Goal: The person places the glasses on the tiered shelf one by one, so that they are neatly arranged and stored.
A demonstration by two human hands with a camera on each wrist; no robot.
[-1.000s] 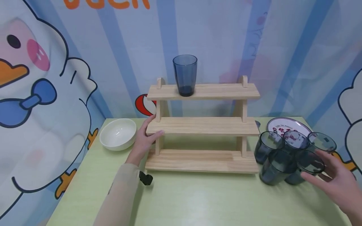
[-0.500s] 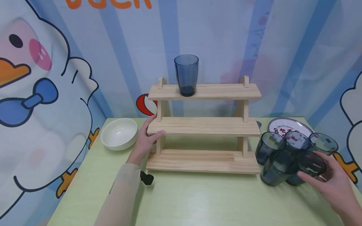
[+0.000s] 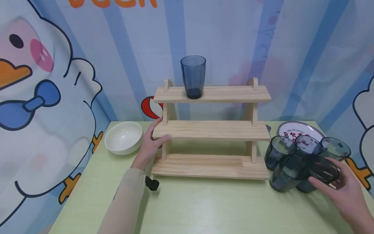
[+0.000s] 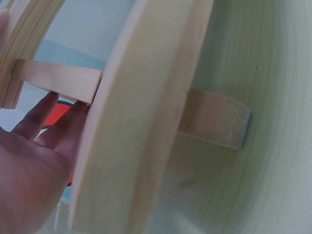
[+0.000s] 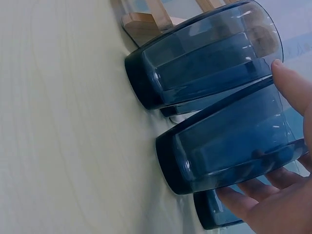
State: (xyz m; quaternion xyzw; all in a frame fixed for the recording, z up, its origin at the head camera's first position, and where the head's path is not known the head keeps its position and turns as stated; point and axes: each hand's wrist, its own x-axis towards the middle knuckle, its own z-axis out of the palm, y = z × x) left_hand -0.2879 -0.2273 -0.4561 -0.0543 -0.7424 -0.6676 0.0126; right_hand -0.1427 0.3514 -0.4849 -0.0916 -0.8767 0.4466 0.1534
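My left hand [image 3: 149, 145] grips the left end of a three-tier wooden display shelf [image 3: 211, 129] at its middle board, thumb in front. In the left wrist view, its fingers [image 4: 63, 124] touch a wooden upright. My right hand [image 3: 343, 187] holds a blue-grey drinking glass [image 5: 229, 141], the front right one of a cluster. Its thumb lies near the rim, and its fingers curl round the other side. Beside it stands another tinted glass [image 3: 289, 174], with several alike behind. One more glass [image 3: 193, 77] stands upright on the top tier, left of its middle.
A white bowl [image 3: 123, 138] sits on the table [image 3: 216, 208] left of the shelf. Behind the cluster of glasses lies a plate [image 3: 301, 127] with a dark rim and red print, partly hidden. A printed cloth [image 3: 222, 39] hangs close behind the shelf.
My right hand has closed its fingers and thumb more fully round the front right glass. The left hand keeps its hold on the shelf. The head view has shifted slightly.
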